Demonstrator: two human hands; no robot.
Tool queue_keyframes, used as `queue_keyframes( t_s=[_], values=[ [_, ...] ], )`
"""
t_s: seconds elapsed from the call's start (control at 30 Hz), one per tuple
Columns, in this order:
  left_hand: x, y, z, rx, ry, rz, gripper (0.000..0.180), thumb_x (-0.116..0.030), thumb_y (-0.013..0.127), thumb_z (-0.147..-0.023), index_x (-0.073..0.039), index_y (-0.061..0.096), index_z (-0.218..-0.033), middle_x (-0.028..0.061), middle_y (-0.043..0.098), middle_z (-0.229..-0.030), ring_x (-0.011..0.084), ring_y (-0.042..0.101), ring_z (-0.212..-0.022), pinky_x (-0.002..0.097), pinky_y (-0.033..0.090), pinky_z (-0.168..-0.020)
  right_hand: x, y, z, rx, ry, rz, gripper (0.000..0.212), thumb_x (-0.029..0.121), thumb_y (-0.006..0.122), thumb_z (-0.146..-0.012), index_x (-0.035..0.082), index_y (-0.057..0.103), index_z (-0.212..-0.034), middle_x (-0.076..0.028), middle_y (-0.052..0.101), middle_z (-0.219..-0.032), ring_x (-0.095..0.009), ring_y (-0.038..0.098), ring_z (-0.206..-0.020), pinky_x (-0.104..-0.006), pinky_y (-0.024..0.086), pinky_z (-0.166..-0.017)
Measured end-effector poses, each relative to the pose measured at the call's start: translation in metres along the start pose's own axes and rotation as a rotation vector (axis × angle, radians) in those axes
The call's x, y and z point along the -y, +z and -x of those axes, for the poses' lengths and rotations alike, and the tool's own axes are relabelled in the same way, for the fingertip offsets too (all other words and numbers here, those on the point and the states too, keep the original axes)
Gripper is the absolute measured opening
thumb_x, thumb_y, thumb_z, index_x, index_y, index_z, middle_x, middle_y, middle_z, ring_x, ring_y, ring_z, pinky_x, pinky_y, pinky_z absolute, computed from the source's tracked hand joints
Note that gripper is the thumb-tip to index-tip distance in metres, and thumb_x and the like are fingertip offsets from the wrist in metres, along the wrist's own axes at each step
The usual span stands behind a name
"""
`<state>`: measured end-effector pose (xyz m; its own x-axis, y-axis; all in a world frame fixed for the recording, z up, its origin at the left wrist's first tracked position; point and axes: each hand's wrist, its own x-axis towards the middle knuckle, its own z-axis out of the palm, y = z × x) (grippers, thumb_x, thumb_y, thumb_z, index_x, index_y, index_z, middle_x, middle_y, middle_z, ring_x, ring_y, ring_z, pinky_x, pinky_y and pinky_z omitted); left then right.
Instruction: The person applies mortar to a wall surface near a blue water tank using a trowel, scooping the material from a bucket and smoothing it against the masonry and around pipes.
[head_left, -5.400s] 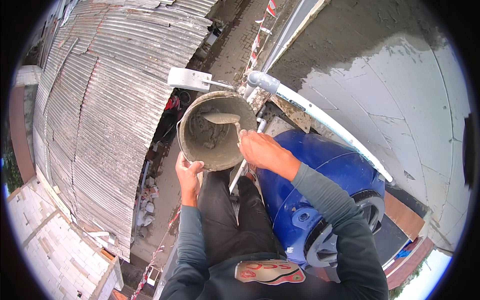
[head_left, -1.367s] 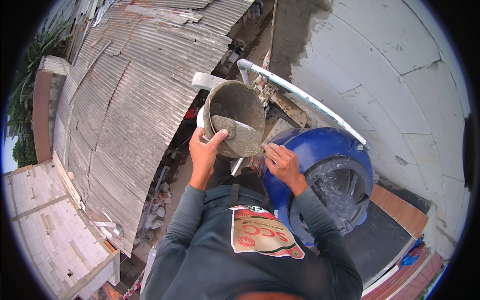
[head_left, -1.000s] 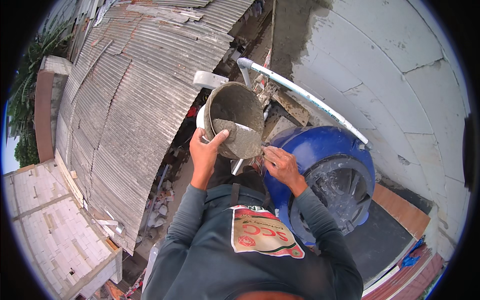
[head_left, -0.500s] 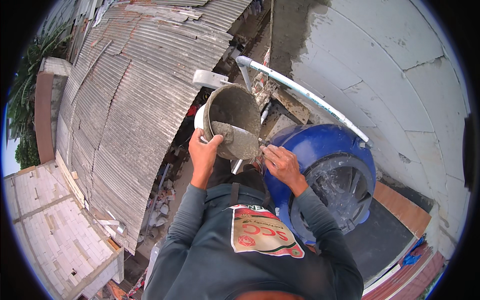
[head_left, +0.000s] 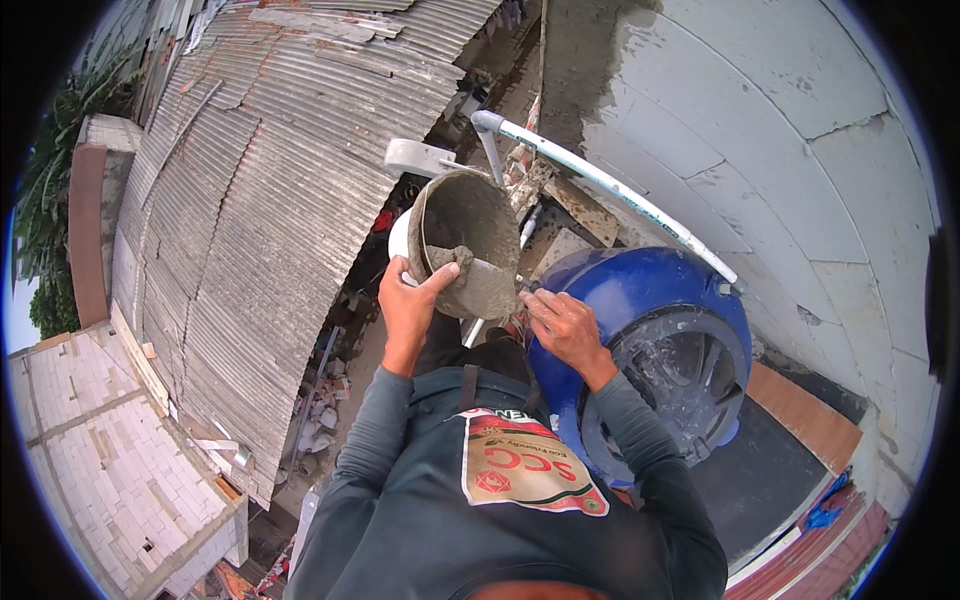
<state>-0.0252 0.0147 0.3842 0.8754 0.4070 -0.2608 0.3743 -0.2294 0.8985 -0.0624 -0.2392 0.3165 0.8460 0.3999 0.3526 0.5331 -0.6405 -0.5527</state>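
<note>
In front of my body is a tilted bucket [head_left: 485, 212], its inner wall coated with grey mortar and part of its white outside showing on the left. My left hand [head_left: 406, 308] grips the bucket's near left rim, thumb over the edge close to a lump of wet mortar [head_left: 455, 260]. On the other side, my right hand [head_left: 562, 326] is closed around the handle of a trowel, mostly covered by the fingers. The mortar-smeared trowel blade [head_left: 488, 270] reaches across the bucket's mouth toward my left thumb.
A large blue water tank [head_left: 630, 285] with a dark lid stands close at my right. Above it runs a white pipe [head_left: 610, 185] along a grey block wall [head_left: 760, 130]. Corrugated roofing [head_left: 270, 170] spreads on the left, with a gap full of debris [head_left: 322, 400] beside it.
The mortar along the trowel blade has shifted into a smaller lump near the left thumb, baring more blade. My left thumb has moved slightly right and up. The bucket has barely moved.
</note>
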Motion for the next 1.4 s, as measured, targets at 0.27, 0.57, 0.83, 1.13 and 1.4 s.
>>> queue_keyframes(
  t_s=[0.27, 0.57, 0.83, 1.13, 1.4],
  values=[
    [0.012, 0.003, -0.005, -0.012, -0.039, 0.031, 0.036, -0.021, 0.089, -0.076, -0.001, 0.061, -0.086, 0.0017, 0.062, -0.084, 0.0088, 0.055, -0.076, 0.027, 0.048, -0.071, -0.008, 0.017, 0.012, 0.016, 0.063, -0.147, 0.032, 0.01, 0.073, -0.083, 0.005, 0.073, -0.114, -0.012, 0.073, -0.107, -0.03, 0.072, -0.094, -0.0405, 0.06, -0.079],
    [0.026, -0.011, -0.014, -0.009, -0.159, 0.191, 0.02, -0.006, 0.071, -0.078, -0.008, 0.054, -0.088, -0.0015, 0.057, -0.087, 0.008, 0.057, -0.075, 0.0262, 0.05, -0.057, -0.021, 0.012, 0.005, 0.001, 0.205, -0.152, 0.024, 0.011, 0.075, -0.085, -0.001, 0.072, -0.105, -0.019, 0.074, -0.11, -0.036, 0.072, -0.097, -0.043, 0.059, -0.082],
    [0.085, 0.013, -0.059, -0.005, -0.236, 0.296, 0.025, -0.006, 0.068, -0.079, -0.015, 0.045, -0.082, -0.0055, 0.046, -0.08, 0.005, 0.047, -0.071, 0.0226, 0.041, -0.056, -0.05, 0.021, 0.003, -0.053, 0.35, -0.039, 0.028, 0.011, 0.072, -0.086, 0.0, 0.072, -0.112, -0.019, 0.073, -0.111, -0.037, 0.072, -0.097, -0.0431, 0.058, -0.082],
    [0.196, 0.07, -0.122, -0.151, -0.352, 0.393, 0.02, 0.0, 0.065, -0.079, -0.007, 0.053, -0.094, 0.0001, 0.056, -0.088, 0.0086, 0.052, -0.071, 0.0247, 0.045, -0.058, -0.098, 0.074, -0.007, -0.052, 0.728, 0.017, 0.035, 0.015, 0.073, -0.088, -0.005, 0.07, -0.117, -0.02, 0.072, -0.111, -0.038, 0.071, -0.096, -0.0428, 0.057, -0.084],
    [0.262, 0.103, -0.175, -0.269, -0.366, 0.441, 0.02, -0.002, 0.064, -0.08, -0.008, 0.05, -0.093, -0.0001, 0.055, -0.09, 0.0093, 0.053, -0.076, 0.0254, 0.046, -0.061, -0.167, 0.189, -0.034, -0.214, 0.869, 0.025, 0.041, 0.015, 0.077, -0.086, -0.008, 0.068, -0.12, -0.023, 0.071, -0.109, -0.038, 0.071, -0.098, -0.0421, 0.056, -0.088]
  ],
)
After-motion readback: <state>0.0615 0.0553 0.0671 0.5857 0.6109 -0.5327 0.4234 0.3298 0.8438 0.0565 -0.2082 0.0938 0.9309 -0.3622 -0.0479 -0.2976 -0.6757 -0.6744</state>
